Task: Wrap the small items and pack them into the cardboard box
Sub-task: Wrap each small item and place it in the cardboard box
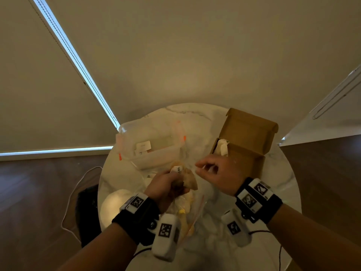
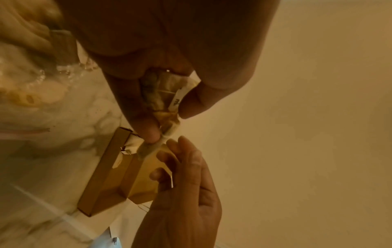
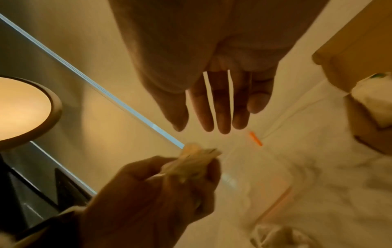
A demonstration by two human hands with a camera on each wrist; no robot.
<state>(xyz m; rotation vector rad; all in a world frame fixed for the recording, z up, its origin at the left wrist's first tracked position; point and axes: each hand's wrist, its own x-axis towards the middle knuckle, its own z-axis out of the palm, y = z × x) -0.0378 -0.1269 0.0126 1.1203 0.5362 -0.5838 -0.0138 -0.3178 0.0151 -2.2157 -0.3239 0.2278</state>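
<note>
Left-hand grip [image 1: 166,185] pinches the half-wrapped small item [image 1: 180,178] above the tabletop's [image 1: 277,173] middle; right hand [image 1: 218,172] released. Twisting the loose paper end snug should precede packing into the cardboard box [image 1: 244,141].

Left hand [image 1: 166,185] sitting at 7 o'clock of head view, forearm entering from 7 o'clock edge, black wrist strap with white marker blocks around wrist. Fingers curling, thumb [image 2: 203,99] and index finger [image 2: 146,127] pinching small crumpled tan paper-wrapped bundle [image 1: 185,178].

Right hand [image 1: 218,173] hovering at 5 o'clock, just right of left hand, forearm entering from 4 o'clock edge, same strap on wrist. Fingers [image 3: 220,107] hanging nearly straight, loosely spread, pointing toward 9 o'clock, gripping nothing, fingertips near bundle, apart from it.
</note>
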